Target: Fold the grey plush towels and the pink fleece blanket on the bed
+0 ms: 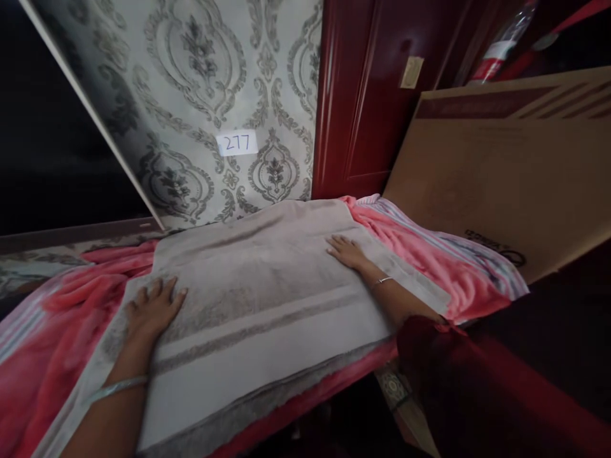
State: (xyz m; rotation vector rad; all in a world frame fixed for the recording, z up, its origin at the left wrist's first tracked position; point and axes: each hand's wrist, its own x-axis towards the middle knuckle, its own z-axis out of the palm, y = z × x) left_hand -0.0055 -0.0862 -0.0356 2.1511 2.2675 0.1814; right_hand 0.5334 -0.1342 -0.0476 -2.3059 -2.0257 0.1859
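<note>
A grey and white cloth (267, 280), which looks like a towel with a darker band near its front, lies spread over pink bedding. My left hand (153, 312) presses flat on its left part, fingers spread. Farther back on the right side, my right hand (347, 252) rests on the same cloth with its fingers stretched out. Neither hand grips anything. Slight wrinkles run along the back of the cloth, and its front edge hangs down over a pink layer.
Pink fleece (86, 305) lies bunched at the left, with more pink and striped fabric (429, 254) at the right. A cardboard box (501, 172) leans at the right, a plastic bottle (501, 51) behind it. Patterned wallpaper (205, 76) carries a paper label (237, 142). A dark screen (62, 140) stands left.
</note>
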